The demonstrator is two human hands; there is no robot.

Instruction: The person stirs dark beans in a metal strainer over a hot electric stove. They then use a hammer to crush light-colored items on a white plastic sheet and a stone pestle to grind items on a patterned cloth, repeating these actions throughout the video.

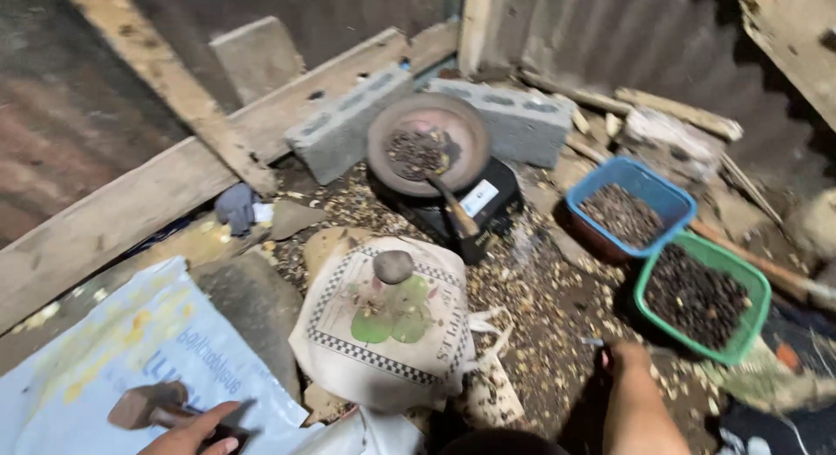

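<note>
My left hand [193, 432] is at the bottom left, fingers curled around the handle of a small hammer [150, 406] that rests on a pale blue printed sack [104, 350]. My right arm [640, 403] reaches down to the littered ground at the bottom right; its hand is hidden and seems to press on the floor. A cream cloth sack with a green print [387, 329] lies between my arms, with a round grey stone [394, 266] on top. Beyond it a round pan [427, 143] holds dark seeds and a wooden-handled tool [453, 209].
A blue tub [675, 194] and a green tub [756, 285] of dark seeds sit at right. Grey concrete blocks [344, 128] and timber planks [113, 211] line the corrugated metal wall. Husk scraps cover the ground. A flat stone [252, 303] lies beside the sacks.
</note>
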